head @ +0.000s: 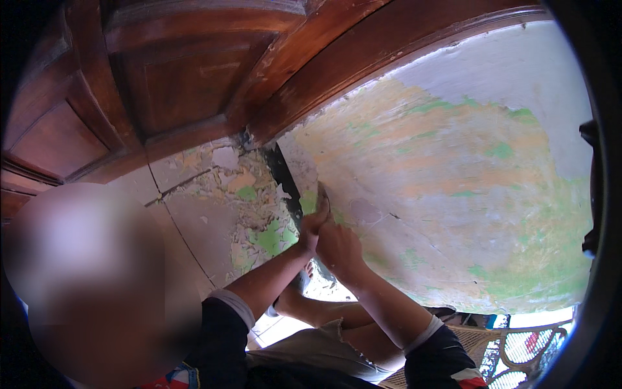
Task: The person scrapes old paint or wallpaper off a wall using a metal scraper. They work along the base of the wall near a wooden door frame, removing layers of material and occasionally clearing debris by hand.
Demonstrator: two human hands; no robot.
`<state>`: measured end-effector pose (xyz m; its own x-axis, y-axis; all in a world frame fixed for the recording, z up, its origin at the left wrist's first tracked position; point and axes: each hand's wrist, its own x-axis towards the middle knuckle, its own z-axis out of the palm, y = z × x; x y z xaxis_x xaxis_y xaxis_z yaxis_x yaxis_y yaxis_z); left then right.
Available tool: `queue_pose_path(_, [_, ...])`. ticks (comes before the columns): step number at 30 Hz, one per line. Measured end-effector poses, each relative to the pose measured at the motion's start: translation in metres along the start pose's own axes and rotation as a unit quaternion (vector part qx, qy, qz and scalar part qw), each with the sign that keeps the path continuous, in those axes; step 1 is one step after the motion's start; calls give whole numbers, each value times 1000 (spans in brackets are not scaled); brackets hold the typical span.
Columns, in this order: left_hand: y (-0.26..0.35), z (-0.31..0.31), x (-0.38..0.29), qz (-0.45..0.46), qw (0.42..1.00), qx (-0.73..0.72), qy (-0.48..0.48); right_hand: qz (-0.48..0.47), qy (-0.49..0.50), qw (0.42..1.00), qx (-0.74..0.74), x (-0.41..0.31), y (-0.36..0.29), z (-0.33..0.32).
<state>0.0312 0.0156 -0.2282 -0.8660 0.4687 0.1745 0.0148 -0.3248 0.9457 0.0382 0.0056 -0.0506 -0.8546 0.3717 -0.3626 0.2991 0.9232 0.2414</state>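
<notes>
My right hand point(339, 245) is closed in a fist low against the painted wall point(437, 160). Just beyond it, my left hand point(313, 226) presses close, fingers pointing up along the wall's lower edge. Between them a thin dark tool, apparently a scraper point(321, 190), shows only its far end; the grips hide the rest. Around the hands the wall is stripped in patches, with green, orange and whitish layers showing. Below runs a black baseboard point(282, 170), with a green paint flake point(308, 202) by the fingertips.
Paint chips point(257, 214) litter the tiled floor point(194, 219). A brown panelled wooden door point(189, 87) and its frame point(340, 68) stand ahead. A woven rattan chair point(515, 345) is at the lower right. A blurred patch covers the lower left. A bare foot point(308, 269) rests near the baseboard.
</notes>
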Motion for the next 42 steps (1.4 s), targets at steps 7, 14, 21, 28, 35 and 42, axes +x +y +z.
queue_pose_path(7, [1, -6, 8, -52, 989, -127, 54, -11, 10, 999, 34, 9, -4, -10])
queue_pose_path(14, [4, 9, -7, -66, 990, -119, 26, 22, 30, 999, 28, -8, -8, -10])
queue_pose_path(21, [0, -8, -4, -101, 979, -178, 5, -5, -40, 999, 25, 2, -10, -15])
queue_pose_path(28, [-14, 4, -6, -115, 980, -162, 26, 9, -39, 999, 29, -1, -7, -8])
queue_pose_path(35, [3, -7, -19, -269, 892, -364, -9, -9, -67, 997, 29, -7, -11, -5])
queue_pose_path(42, [-18, 1, -14, -208, 941, -258, -59, 23, -57, 997, 39, -3, -8, 1])
